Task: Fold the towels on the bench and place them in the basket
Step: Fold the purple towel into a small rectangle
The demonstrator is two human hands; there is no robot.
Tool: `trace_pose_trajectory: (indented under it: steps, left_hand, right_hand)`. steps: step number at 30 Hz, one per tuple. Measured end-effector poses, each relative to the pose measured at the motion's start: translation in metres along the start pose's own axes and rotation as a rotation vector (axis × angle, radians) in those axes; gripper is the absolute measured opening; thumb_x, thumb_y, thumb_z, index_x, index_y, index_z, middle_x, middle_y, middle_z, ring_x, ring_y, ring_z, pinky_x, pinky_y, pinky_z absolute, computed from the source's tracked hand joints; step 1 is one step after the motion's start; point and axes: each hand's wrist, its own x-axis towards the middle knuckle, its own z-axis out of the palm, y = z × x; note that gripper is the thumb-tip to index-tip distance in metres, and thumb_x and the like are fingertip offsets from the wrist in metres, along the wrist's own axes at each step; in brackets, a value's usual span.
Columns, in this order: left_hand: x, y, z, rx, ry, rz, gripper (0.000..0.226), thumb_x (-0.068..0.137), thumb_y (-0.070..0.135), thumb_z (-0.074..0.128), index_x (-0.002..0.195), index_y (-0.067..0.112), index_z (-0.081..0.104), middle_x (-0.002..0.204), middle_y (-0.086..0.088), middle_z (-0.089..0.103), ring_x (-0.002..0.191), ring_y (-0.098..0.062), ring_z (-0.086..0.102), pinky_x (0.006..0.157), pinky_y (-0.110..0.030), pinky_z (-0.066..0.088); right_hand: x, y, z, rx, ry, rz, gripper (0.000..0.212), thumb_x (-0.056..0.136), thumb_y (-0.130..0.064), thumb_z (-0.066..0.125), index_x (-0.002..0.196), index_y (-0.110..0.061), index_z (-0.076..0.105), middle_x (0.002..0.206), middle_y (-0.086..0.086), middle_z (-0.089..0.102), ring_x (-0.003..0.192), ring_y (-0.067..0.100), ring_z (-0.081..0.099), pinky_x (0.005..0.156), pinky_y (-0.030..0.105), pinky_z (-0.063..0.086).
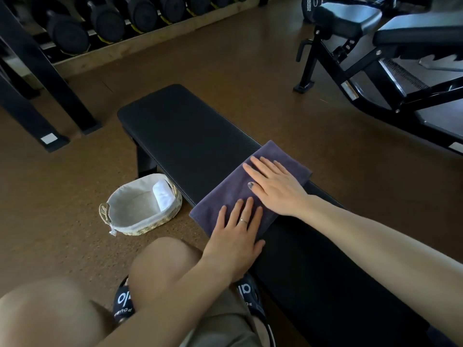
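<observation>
Two hands are flat on a purple towel that lies across a black gym bench. The left hand sits at the near end of the towel, fingers straight and a little spread, palm down, with a ring on one finger; its heel is over the towel's near edge. The right hand is further up, also palm down with fingers stretched out and close together, thumb tucked toward the middle. Neither hand is gripping or pinching anything, both just press on the cloth. The towel looks folded into a long strip running crosswise over the bench, its left end at or just past the bench edge.

Down on the brown floor, just beside the bench on the left, there's a small wicker basket with a pale liner, and a rolled or folded white towel is lying inside against its far wall. Dumbbells on a rack sit along the back, and another workout machine is off to the right.
</observation>
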Motion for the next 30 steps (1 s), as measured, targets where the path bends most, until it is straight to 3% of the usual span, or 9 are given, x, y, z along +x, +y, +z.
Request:
trace_pose_trajectory:
  steps: [4, 7, 12, 16, 18, 20, 24, 28, 30]
  left_hand:
    - [-0.006, 0.006, 0.016, -0.033, -0.005, -0.021, 0.063, 0.104, 0.042, 0.029, 0.162, 0.021, 0.015, 0.17, -0.009, 0.011, 0.157, -0.031, 0.007, 0.122, -0.058, 0.007]
    - [-0.007, 0.008, 0.017, -0.029, 0.026, -0.025, 0.061, 0.103, 0.035, 0.043, 0.16, 0.019, 0.027, 0.167, -0.009, 0.024, 0.154, -0.033, 0.022, 0.12, -0.061, 0.02]
    - [-0.008, 0.009, 0.013, -0.031, -0.019, -0.03, 0.065, 0.101, 0.033, 0.054, 0.159, 0.019, 0.03, 0.165, -0.007, 0.03, 0.153, -0.034, 0.025, 0.118, -0.063, 0.027]
    - [-0.008, 0.009, 0.011, -0.016, -0.037, -0.043, 0.068, 0.099, 0.031, 0.059, 0.159, 0.02, 0.031, 0.165, -0.006, 0.031, 0.152, -0.034, 0.027, 0.117, -0.064, 0.027]
    - [-0.008, 0.01, 0.01, -0.02, -0.043, -0.039, 0.068, 0.099, 0.032, 0.06, 0.159, 0.02, 0.031, 0.165, -0.005, 0.032, 0.152, -0.034, 0.027, 0.117, -0.065, 0.027]
    - [-0.008, 0.008, 0.011, -0.027, -0.048, -0.036, 0.066, 0.101, 0.034, 0.054, 0.16, 0.022, 0.027, 0.166, -0.004, 0.028, 0.153, -0.033, 0.024, 0.118, -0.064, 0.026]
    - [-0.009, 0.005, 0.011, -0.041, -0.092, -0.035, 0.059, 0.104, 0.043, 0.018, 0.162, 0.033, 0.013, 0.17, 0.001, 0.011, 0.157, -0.03, 0.006, 0.123, -0.061, 0.009]
    - [-0.008, 0.004, 0.005, -0.109, -0.143, -0.035, 0.064, 0.095, 0.051, -0.005, 0.159, 0.043, -0.007, 0.168, 0.009, -0.016, 0.154, -0.024, -0.02, 0.12, -0.054, -0.017]
    - [-0.008, 0.004, 0.003, -0.106, -0.167, -0.039, 0.068, 0.091, 0.051, -0.01, 0.158, 0.045, -0.009, 0.168, 0.01, -0.018, 0.154, -0.023, -0.022, 0.118, -0.053, -0.019]
  right_hand:
    - [0.007, 0.029, -0.002, 0.02, -0.088, 0.202, 0.059, 0.109, -0.045, 0.02, 0.164, -0.027, 0.009, 0.171, 0.006, 0.006, 0.158, 0.026, 0.008, 0.126, 0.045, 0.007]
    - [0.015, 0.037, -0.01, -0.042, -0.057, 0.286, 0.06, 0.109, -0.048, 0.019, 0.164, -0.025, 0.01, 0.171, 0.009, 0.009, 0.157, 0.029, 0.011, 0.126, 0.047, 0.01]
    - [0.016, 0.01, -0.004, -0.091, -0.089, -0.116, 0.06, 0.105, -0.044, 0.018, 0.157, -0.019, 0.036, 0.162, 0.01, 0.036, 0.148, 0.03, 0.038, 0.12, 0.05, 0.034]
    - [0.028, 0.026, -0.006, -0.04, -0.092, 0.119, 0.06, 0.108, -0.049, 0.013, 0.163, -0.025, 0.013, 0.171, 0.006, 0.011, 0.157, 0.026, 0.01, 0.126, 0.046, 0.013]
    - [0.035, 0.027, -0.014, -0.056, -0.056, 0.227, 0.062, 0.108, -0.051, 0.016, 0.163, -0.025, 0.008, 0.172, 0.007, 0.007, 0.158, 0.027, 0.009, 0.126, 0.045, 0.011]
    - [0.034, 0.016, -0.017, -0.042, 0.02, 0.145, 0.062, 0.107, -0.051, 0.017, 0.163, -0.023, 0.014, 0.171, 0.007, 0.013, 0.157, 0.026, 0.016, 0.126, 0.044, 0.016]
    - [0.003, 0.003, 0.0, -0.048, -0.058, -0.142, 0.063, 0.104, -0.047, 0.018, 0.157, -0.019, 0.035, 0.163, 0.011, 0.034, 0.149, 0.031, 0.036, 0.12, 0.051, 0.032]
    - [-0.003, 0.025, -0.002, -0.021, -0.03, 0.195, 0.06, 0.108, -0.045, 0.022, 0.163, -0.023, 0.013, 0.171, 0.009, 0.011, 0.157, 0.027, 0.012, 0.125, 0.043, 0.008]
    - [-0.011, 0.024, -0.005, -0.006, -0.004, 0.19, 0.06, 0.108, -0.046, 0.023, 0.164, -0.024, 0.012, 0.171, 0.008, 0.009, 0.157, 0.027, 0.01, 0.124, 0.042, 0.006]
